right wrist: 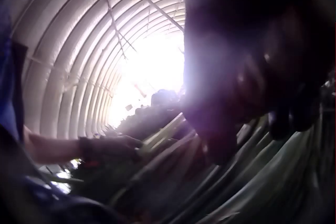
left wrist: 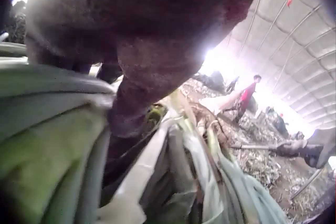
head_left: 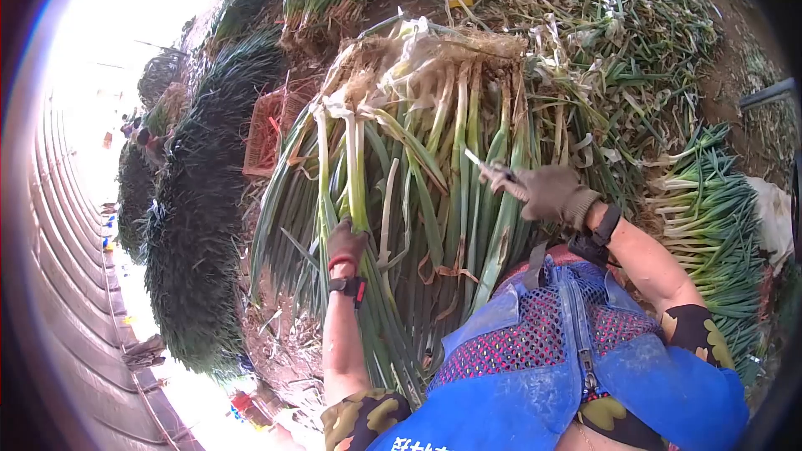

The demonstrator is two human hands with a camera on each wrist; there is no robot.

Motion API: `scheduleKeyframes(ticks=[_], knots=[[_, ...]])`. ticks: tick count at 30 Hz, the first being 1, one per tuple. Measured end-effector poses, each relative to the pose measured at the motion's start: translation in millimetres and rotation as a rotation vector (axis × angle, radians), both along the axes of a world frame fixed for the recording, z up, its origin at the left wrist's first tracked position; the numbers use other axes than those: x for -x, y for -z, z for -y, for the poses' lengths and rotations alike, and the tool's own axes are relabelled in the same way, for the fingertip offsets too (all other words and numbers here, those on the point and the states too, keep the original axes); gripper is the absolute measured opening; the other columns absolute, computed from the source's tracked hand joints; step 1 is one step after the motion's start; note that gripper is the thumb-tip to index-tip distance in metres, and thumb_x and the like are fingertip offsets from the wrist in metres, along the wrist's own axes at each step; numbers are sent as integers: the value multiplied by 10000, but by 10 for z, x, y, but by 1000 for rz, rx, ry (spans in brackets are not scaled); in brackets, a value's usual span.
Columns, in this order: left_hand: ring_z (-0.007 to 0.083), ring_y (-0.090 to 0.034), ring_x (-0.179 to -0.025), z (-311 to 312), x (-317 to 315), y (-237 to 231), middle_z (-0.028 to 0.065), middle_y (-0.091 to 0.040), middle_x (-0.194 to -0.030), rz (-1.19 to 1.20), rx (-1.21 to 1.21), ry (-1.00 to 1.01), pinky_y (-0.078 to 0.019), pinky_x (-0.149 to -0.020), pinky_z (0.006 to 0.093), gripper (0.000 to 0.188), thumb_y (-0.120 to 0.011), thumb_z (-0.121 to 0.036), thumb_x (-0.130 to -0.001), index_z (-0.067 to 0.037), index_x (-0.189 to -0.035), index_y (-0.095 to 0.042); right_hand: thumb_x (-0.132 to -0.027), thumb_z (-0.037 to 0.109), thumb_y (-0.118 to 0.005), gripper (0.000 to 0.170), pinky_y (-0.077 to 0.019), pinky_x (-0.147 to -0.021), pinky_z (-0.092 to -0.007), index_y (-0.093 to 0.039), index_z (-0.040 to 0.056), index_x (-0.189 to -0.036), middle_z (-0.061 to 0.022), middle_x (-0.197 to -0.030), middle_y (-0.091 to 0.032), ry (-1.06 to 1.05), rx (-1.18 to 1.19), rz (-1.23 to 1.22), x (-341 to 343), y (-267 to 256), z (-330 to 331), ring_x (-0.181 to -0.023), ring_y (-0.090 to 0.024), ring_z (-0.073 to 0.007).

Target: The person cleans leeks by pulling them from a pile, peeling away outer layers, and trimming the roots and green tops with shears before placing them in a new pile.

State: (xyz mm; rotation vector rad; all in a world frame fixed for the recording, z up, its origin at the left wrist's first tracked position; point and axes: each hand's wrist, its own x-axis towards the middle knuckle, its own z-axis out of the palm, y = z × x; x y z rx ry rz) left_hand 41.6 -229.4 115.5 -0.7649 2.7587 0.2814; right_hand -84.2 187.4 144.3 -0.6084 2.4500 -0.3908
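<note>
Long green onions with white stems and matted roots point(head_left: 458, 129) lie in a broad heap before the person. The gloved left hand point(head_left: 347, 244) grips a few stalks point(head_left: 354, 169) at the heap's left side; in the left wrist view the glove point(left wrist: 152, 66) covers part of them. Above the heap's right side, the gloved right hand point(head_left: 543, 190) has its fingers curled round a small tool with a pale, narrow tip point(head_left: 473, 156), which points up and left. The right wrist view shows the right glove point(right wrist: 236, 77) dark, its tool not discernible.
A red crate point(head_left: 266, 135) stands left of the heap, beside a long dark-green pile point(head_left: 196, 217). Trimmed leaves point(head_left: 643, 42) cover the ground at upper right. Cleaned onions point(head_left: 706, 234) lie at right. Another person point(left wrist: 247, 98) is in the background.
</note>
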Motion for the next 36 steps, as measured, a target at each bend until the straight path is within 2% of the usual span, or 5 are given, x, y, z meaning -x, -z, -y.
scheduleKeyframes(ticks=[4,10,20,27,36], knots=[[373,-676,-994,-585,506,23,206,-710,-1046,-356,24,117,-541,-870,417,378,-650,-176,-821,-81,-1186,-682,-630,303,-740,542,-534,-678,-502,-596,83,-1104,-153,-795,-688,-35,-43,3,-28,-51,48,-749,-685,-368],[415,-653,-1039,-1509,1399,1753,248,-682,-1093,-702,-943,86,-523,-905,440,361,-606,-160,-889,-35,-1227,-633,-642,307,-739,549,-533,-700,-506,-598,78,-1121,-167,-841,-702,4,0,-37,-87,105,56,-792,-689,-378],[418,-624,-1101,-1653,1445,987,256,-672,-1132,123,-443,205,-496,-933,474,428,-678,-308,-835,-29,-1158,-647,-625,327,-763,611,-544,-692,-496,-575,92,-1157,-167,-813,-694,43,-4,12,-239,-12,-184,-779,-693,-375],[399,-648,-1074,-1651,1271,1156,232,-690,-1134,154,-745,35,-502,-913,443,528,-750,-349,-774,-35,-1190,-664,-622,338,-771,598,-540,-682,-503,-568,99,-1131,-159,-811,-690,92,90,-48,-241,188,-216,-770,-693,-382],[384,-661,-1077,-1900,1094,628,200,-700,-1140,213,-239,70,-510,-934,437,677,-738,-409,-764,-140,-1360,-560,-631,357,-775,603,-537,-711,-505,-577,104,-1141,-161,-841,-694,27,48,47,-144,2,-305,-803,-689,-385]])
